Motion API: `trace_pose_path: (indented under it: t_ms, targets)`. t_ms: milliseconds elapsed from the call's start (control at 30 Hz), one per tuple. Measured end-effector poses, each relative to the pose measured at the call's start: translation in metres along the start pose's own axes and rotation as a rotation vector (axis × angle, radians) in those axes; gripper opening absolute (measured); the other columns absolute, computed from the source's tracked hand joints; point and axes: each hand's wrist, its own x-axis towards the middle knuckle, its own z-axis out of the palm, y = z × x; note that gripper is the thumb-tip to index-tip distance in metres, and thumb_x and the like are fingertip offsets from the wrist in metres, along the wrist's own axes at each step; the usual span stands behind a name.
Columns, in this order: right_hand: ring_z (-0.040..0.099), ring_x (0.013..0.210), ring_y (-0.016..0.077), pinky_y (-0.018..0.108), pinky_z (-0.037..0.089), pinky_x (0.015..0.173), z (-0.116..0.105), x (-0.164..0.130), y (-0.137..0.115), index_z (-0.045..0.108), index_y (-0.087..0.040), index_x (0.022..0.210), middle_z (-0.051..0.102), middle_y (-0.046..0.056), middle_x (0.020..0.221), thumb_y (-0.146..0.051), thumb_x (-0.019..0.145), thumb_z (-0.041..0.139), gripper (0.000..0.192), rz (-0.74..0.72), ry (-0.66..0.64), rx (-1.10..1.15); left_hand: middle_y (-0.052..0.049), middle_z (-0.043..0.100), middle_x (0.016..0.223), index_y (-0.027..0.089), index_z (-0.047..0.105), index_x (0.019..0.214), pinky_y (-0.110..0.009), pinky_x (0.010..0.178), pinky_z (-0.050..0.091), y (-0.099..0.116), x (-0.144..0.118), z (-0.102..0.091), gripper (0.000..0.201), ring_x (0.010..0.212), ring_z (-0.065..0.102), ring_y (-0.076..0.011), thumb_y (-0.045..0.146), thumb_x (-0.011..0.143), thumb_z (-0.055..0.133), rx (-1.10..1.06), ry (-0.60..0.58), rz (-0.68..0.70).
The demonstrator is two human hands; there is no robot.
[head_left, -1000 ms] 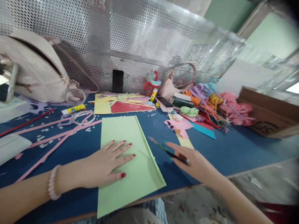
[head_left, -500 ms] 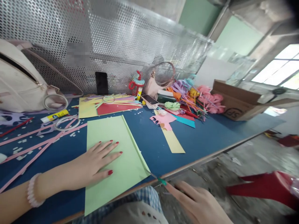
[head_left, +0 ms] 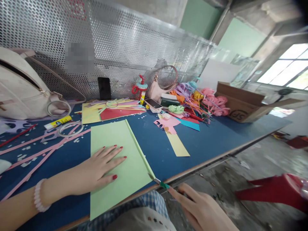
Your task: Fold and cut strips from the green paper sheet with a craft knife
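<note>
The left hand (head_left: 101, 168) stays flat, fingers spread, on the light green sheet (head_left: 120, 163) lying on the blue table (head_left: 204, 144). The right hand (head_left: 199, 208), a second ago above the tabletop, now sits below the near edge, fingers pinched on green-handled scissors (head_left: 160, 183) whose tips touch the sheet's near right corner.
</note>
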Motion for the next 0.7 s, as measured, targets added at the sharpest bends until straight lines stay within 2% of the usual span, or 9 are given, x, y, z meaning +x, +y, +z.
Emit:
trace_pose_path:
  t_ms: [133, 300, 367, 467, 533, 700]
  targets:
    - [0.060, 0.054, 0.0119, 0.020, 0.051, 0.051, -0.006, 0.000, -0.002, 0.057, -0.021, 0.124, 0.065, 0.006, 0.086, -0.006, 0.086, 0.035, 0.046, 0.044, -0.065, 0.064, -0.005, 0.009, 0.158, 0.035, 0.014, 0.150, -0.054, 0.113, 0.019, -0.001, 0.001, -0.002, 0.056, 0.144, 0.012, -0.0318, 0.053, 0.099, 0.028, 0.005, 0.009, 0.005]
    - [0.064, 0.065, 0.0140, 0.020, 0.050, 0.053, -0.013, 0.000, -0.007, 0.056, -0.024, 0.126, 0.066, 0.005, 0.090, -0.007, 0.084, 0.041, 0.049, 0.062, -0.073, 0.098, -0.007, 0.025, 0.155, 0.025, 0.035, 0.146, -0.052, 0.113, 0.022, 0.013, 0.009, -0.014, 0.056, 0.141, 0.023, -0.0303, 0.055, 0.098, 0.033, 0.020, 0.034, -0.026]
    - [0.063, 0.060, 0.0127, 0.020, 0.048, 0.051, -0.016, 0.001, -0.009, 0.056, -0.024, 0.126, 0.066, 0.004, 0.089, -0.006, 0.082, 0.042, 0.049, 0.082, -0.079, 0.114, -0.007, 0.024, 0.155, 0.023, 0.034, 0.146, -0.051, 0.114, 0.022, 0.028, 0.016, -0.019, 0.056, 0.142, 0.022, -0.0288, 0.050, 0.098, 0.034, 0.019, 0.017, 0.022]
    - [0.060, 0.055, 0.0110, 0.020, 0.045, 0.050, -0.018, 0.002, -0.013, 0.055, -0.026, 0.126, 0.066, 0.003, 0.088, -0.006, 0.081, 0.043, 0.051, 0.116, -0.091, 0.144, -0.008, 0.016, 0.156, 0.018, 0.023, 0.150, -0.052, 0.115, 0.016, 0.054, 0.031, -0.021, 0.063, 0.144, 0.014, -0.0282, 0.048, 0.097, 0.040, 0.037, -0.004, 0.153]
    - [0.061, 0.055, 0.0109, 0.020, 0.043, 0.049, -0.018, 0.003, -0.014, 0.055, -0.026, 0.126, 0.066, 0.003, 0.087, -0.005, 0.080, 0.043, 0.052, 0.116, -0.078, 0.158, -0.011, 0.016, 0.156, 0.015, 0.024, 0.149, -0.053, 0.116, 0.012, 0.068, 0.042, -0.021, 0.064, 0.144, 0.012, -0.0282, 0.050, 0.097, 0.037, 0.044, -0.008, 0.200]
    - [0.059, 0.051, 0.0111, 0.023, 0.036, 0.043, -0.010, 0.006, -0.017, 0.054, -0.023, 0.124, 0.064, 0.000, 0.081, -0.004, 0.078, 0.042, 0.051, 0.098, -0.076, 0.106, -0.014, 0.013, 0.156, 0.015, 0.020, 0.151, -0.056, 0.114, 0.016, 0.077, 0.056, -0.015, 0.070, 0.144, 0.010, -0.0311, 0.060, 0.097, 0.024, 0.006, -0.051, 0.230]
